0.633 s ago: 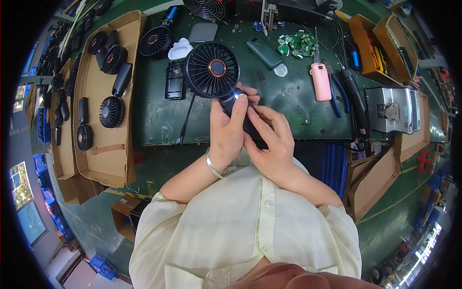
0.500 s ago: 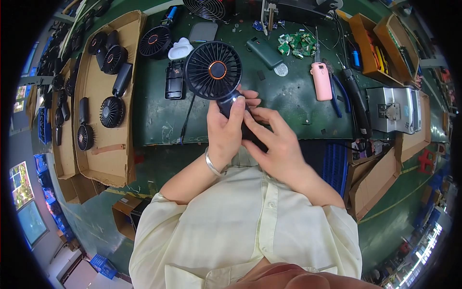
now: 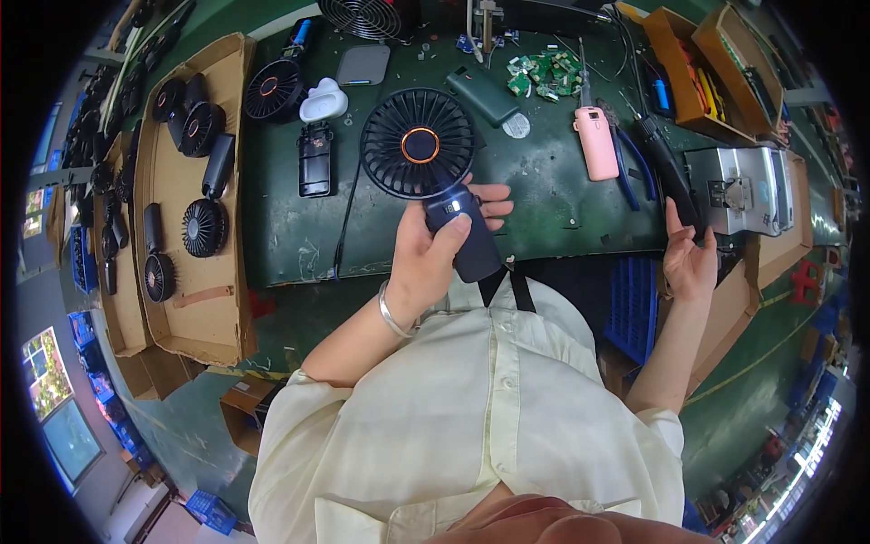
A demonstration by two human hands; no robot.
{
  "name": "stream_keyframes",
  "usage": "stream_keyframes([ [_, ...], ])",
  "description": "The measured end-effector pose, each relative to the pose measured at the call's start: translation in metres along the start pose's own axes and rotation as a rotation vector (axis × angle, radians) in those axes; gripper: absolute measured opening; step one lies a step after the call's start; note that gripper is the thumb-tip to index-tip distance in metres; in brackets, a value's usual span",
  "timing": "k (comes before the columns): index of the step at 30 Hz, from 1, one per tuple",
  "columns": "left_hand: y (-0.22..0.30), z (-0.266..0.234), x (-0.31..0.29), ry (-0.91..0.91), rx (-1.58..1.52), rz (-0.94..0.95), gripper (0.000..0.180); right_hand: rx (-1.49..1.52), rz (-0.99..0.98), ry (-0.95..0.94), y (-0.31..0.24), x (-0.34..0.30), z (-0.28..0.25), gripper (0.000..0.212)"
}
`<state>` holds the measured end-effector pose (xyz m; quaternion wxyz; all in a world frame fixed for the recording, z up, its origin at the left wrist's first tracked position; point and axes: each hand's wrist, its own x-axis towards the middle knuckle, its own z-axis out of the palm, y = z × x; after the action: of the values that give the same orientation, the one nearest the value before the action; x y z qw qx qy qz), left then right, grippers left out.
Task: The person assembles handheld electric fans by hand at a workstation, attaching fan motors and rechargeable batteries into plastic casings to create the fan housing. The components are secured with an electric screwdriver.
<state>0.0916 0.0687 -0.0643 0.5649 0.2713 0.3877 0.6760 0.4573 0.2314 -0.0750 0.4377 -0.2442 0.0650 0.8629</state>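
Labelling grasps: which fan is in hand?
The orange-ringed fan at centre, its handle gripped by the left hand; the other fans are untouched.

The head-worn fisheye looks steeply down over the cream button-up shirt [image 3: 426, 408] — close above the left hand [image 3: 424, 247] and right hand [image 3: 691, 267] — and faces forward across the green-topped workbench [image 3: 539, 204], straight edges bowing rimward.

On my feed I see the green bench [image 3: 544, 204] carrying a fan [image 3: 274, 88], white piece [image 3: 323, 102], black shell [image 3: 315, 163], grey plate [image 3: 364, 63], circuit boards [image 3: 548, 74], green case [image 3: 483, 95], pink case [image 3: 595, 145], pliers [image 3: 628, 186], screwdriver [image 3: 666, 163] and metal box [image 3: 729, 192].
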Motion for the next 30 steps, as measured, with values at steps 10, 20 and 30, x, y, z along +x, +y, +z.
stream_keyframes([
  [10, 0.011, -0.016, -0.009, -0.085, -0.129, -0.191, 0.056, 0.106, -0.051, 0.003, 0.0, -0.004, 0.0, 0.069],
  [20, 0.002, -0.023, -0.017, -0.12, -0.625, -0.221, 0.053, -0.113, -0.484, 0.218, 0.023, -0.006, 0.025, 0.048],
  [30, 0.002, -0.012, -0.015, -0.048, -0.333, -0.325, 0.032, -1.156, -1.702, 0.062, 0.106, -0.035, 0.138, 0.051],
])
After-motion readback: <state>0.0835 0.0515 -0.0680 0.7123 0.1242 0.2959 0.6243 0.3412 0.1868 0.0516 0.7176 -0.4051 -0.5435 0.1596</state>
